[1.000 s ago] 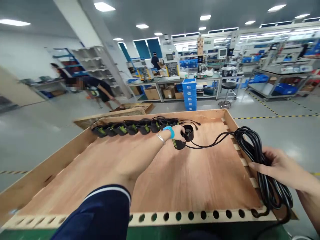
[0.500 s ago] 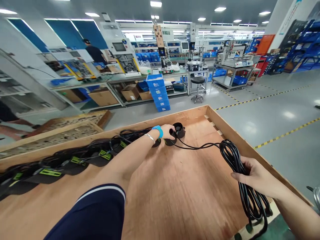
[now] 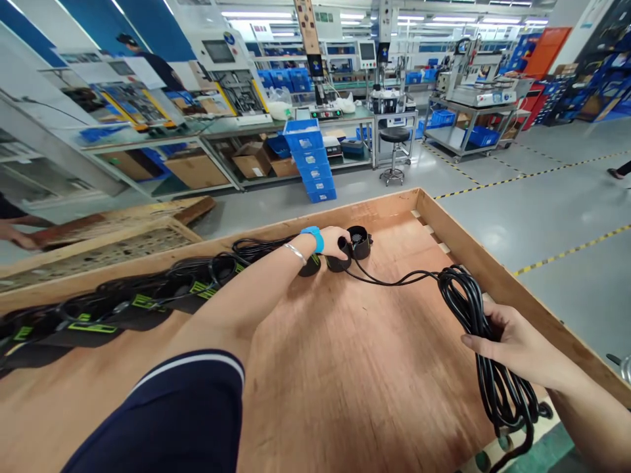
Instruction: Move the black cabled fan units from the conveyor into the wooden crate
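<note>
My left hand reaches to the far side of a wooden crate, its fingers closed on a black cylindrical part. Touching that part's right side, or nearly so, stands another black cylinder, open at the top. Two thin black cables run rightward from the cylinders to a looped cable bundle. My right hand grips this bundle near the crate's right side, thumb in front. Its lower loops hang over the near right edge. Several black parts with green labels lie in a row at the left.
Along the crate's far wall lie more black cables. Beyond it are stacked blue bins, a workbench with machines, a stool and a cart. A person works at the back left; another person's arm shows at the left edge.
The camera view has shifted, so the room sits higher in the picture. Both hands keep their grips, and the cylinders and bundle look nearly unchanged in place within the crate.
</note>
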Demonstrator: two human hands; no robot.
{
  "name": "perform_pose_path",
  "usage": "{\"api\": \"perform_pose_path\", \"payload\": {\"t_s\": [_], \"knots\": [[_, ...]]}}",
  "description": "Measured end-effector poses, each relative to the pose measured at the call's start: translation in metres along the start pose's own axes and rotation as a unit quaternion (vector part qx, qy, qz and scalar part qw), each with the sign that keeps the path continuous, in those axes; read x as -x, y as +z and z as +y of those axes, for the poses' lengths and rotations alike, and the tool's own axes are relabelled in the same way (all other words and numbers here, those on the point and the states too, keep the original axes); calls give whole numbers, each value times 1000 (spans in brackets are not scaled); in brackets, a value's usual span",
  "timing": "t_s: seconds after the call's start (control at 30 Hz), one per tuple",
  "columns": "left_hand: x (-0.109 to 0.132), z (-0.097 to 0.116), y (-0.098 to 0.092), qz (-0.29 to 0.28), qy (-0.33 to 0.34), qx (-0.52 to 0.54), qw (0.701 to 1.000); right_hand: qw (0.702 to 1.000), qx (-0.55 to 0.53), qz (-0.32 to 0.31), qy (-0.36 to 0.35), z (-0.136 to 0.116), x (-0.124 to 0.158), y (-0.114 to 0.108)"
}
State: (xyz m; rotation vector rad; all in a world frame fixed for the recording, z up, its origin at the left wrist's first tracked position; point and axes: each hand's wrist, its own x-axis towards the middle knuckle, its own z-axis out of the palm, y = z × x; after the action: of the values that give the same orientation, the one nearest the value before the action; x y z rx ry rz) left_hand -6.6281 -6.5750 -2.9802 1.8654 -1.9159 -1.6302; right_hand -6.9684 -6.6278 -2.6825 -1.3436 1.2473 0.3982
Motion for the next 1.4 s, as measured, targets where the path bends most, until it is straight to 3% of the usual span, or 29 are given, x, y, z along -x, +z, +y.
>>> {"api": "perform_pose_path", "payload": {"t_s": [0.13,0.27,0.43,0.73,0.83,0.87,0.93,1.0,1.07,1.1,1.17,1.23,1.33,1.4], "knots": [[-7,-3,-4,-10,-16,-13,1000,1000,6,-19,10,1,-1,1],[2,-12,0,7,-36,19,999,999,12,-36,6,1,-6,0],[12,-19,2,-24,-74,12,997,999,14,-46,-1,-1,-15,5],[3,-24,-9,-13,-109,24,994,996,36,-77,-25,1,-21,4],[23,19,-15,97,-57,52,992,995,61,-68,-36,-4,-23,3],[36,46,-15,160,-2,64,985,994,73,-74,-38,-7,-25,5],[66,110,-7,217,136,56,965,990,96,-98,-43,-16,-29,12],[97,175,6,216,236,15,947,985,105,-124,-57,-24,-35,19],[116,223,18,193,251,-25,948,981,99,-152,-65,-28,-39,23],[120,236,20,169,242,-47,954,980,91,-165,-64,-27,-40,22],[122,242,15,130,203,-90,966,980,44,-184,-59,-18,-39,17],[121,227,-2,116,162,-126,972,977,-58,-194,-69,-5,-36,11],[125,192,-44,150,85,-158,972,952,-180,-244,-43,7,-32,12],[131,171,-74,187,29,-172,967,956,-187,-224,-6,2,-34,16]]}}
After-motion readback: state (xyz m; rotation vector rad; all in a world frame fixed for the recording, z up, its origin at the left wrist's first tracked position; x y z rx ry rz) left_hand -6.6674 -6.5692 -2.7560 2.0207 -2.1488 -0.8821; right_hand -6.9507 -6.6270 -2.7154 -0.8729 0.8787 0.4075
